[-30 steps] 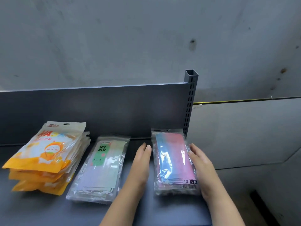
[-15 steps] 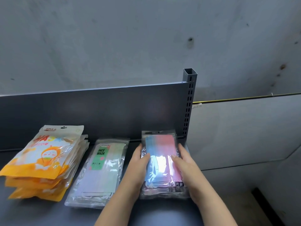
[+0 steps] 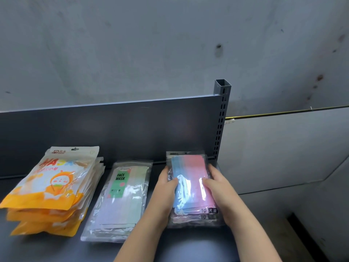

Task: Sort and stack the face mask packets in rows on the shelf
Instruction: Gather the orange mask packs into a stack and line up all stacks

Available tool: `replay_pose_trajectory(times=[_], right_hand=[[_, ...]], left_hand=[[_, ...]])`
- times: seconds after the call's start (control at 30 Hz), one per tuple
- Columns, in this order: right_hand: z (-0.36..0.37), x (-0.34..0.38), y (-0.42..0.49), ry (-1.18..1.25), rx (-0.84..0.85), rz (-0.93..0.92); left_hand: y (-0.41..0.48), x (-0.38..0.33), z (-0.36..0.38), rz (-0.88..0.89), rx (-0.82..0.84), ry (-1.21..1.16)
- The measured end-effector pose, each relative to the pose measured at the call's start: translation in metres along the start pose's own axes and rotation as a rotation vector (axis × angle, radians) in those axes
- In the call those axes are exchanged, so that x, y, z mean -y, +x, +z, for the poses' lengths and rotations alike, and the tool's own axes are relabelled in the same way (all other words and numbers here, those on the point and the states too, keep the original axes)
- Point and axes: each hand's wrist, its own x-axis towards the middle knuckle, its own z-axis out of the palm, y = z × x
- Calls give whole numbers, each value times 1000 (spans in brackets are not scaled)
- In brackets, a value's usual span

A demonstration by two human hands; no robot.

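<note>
While both hands clamp it from the sides, the stack of clear plastic packets of blue-and-pink masks (image 3: 190,173) lies flat on the dark grey metal shelf (image 3: 37,248), at the shelf's 3 o'clock end. Its far edge is near the foot of the grey slotted upright post (image 3: 222,114).

Left hand (image 3: 166,188): on the stack's 9 o'clock edge, fingers curled along the side, thumb over the top packet. It grips.

Right hand (image 3: 217,188): on the 3 o'clock edge, same layout, thumb pressed on the top film, fingers wrapped down the side. It grips.

Top packet sits slightly skewed against those under it. Two "10" prints show at the 6 o'clock edge, one below the other. Packet count: cannot tell.

At 9 o'clock of that stack, just beside the left forearm: a stack of clear packets with a green FACE MASK label (image 3: 120,197), flat, long axis running 12 to 6, apart from the gripped stack.

Further to 9 o'clock: a pile of orange-and-white cartoon-print pouches (image 3: 54,186), fanned, top pouch tilted up at its 12 o'clock end. The two idle stacks sit close together without touching.

At 12 o'clock behind all three: the shelf's dark grey back panel (image 3: 113,133), then a stained concrete wall (image 3: 151,44). A pale grey board (image 3: 283,148) sits at 3 o'clock past the post.
</note>
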Motion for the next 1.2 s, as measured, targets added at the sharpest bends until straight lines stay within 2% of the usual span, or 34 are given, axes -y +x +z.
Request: replay_pose_trajectory(times=[0.17, 0.57, 0.67, 0.87, 1.0, 1.2], right_hand=[[-8, -8, 10, 114, -29, 2], [-11, -4, 4, 249, 66, -45], [-6, -1, -3, 315, 61, -33], [2, 2, -13, 361, 90, -36], [-1, 2, -13, 370, 111, -77], [6, 5, -18, 341, 84, -78]], left_hand=[[3, 5, -1, -1, -18, -4], [-5, 4, -7, -8, -21, 21], [-8, 3, -6, -15, 24, -40], [-12, 4, -5, -14, 92, -120], [-13, -1, -7, -35, 44, -169], [-14, 3, -5, -19, 71, -134]])
